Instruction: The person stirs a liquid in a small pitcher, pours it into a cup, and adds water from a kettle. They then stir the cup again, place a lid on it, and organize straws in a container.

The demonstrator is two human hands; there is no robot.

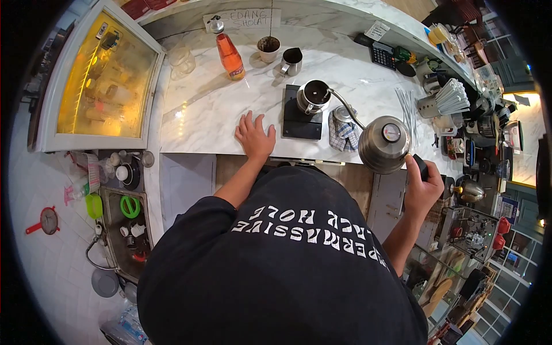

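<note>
My left hand (255, 135) lies flat on the marble counter, fingers spread and holding nothing. The fingers of my right hand (424, 185) are wrapped round the black handle of a steel gooseneck kettle (379, 150) with a dial in its lid. The kettle's thin spout reaches left, its tip at the rim of a steel cup (308, 107) with dark contents. That cup stands on a black scale (301, 129). I cannot make out whether water is flowing. Between scale and kettle lies a checked cloth (344, 138), with a small metal-topped container (344, 113) by it.
Behind the scale stand a steel pitcher (291, 63), a plant pot (268, 50) and a red bottle (231, 57). Wrapped straws (453, 98) and a calculator (382, 56) are at the right. A lit glass-door fridge (106, 86) and a sink (129, 253) are on the left.
</note>
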